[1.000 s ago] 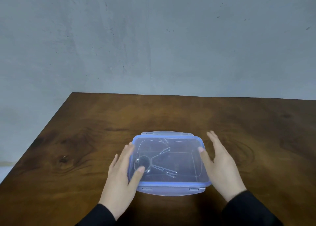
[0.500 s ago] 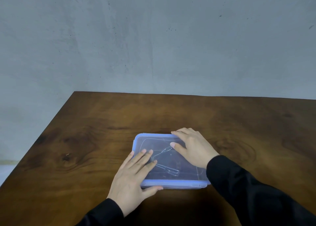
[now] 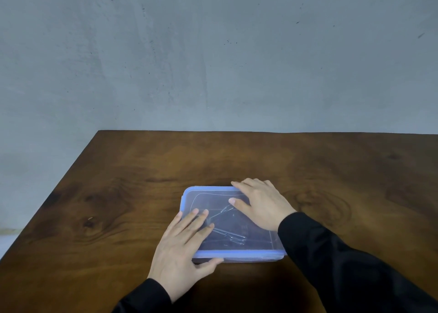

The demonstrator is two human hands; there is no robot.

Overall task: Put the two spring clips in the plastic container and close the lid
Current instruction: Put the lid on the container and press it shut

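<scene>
A: Where does the box point(image 3: 233, 257) sit?

B: On the table point(image 3: 142, 182), near the front edge, with the lid point(image 3: 227, 220) already on it. Thin wire clips point(image 3: 228, 235) show faintly through the clear top, so I judge both are inside, though I can't count them cleanly.

A: And the hands?

B: The left hand point(image 3: 183, 244) lies flat on the near left corner, fingers point(image 3: 201, 220) spread a little on the lid, thumb hooked under the front rim. The right hand point(image 3: 262, 206) presses the far right part, fingers loosely apart, tips curling over the back edge. Neither grips anything; both are open palms pushing down.

A: So it's the sealing step?

B: I think so. Whether the side flaps are latched I can't tell.

A: How to do it well?

B: Press evenly at opposite corners so the lid seats level, then run along the blue rim. Keep the left thumb bracing the front so the box doesn't slide on the smooth wood. Snap the flaps one side at a time, opposite pairs first.
</scene>
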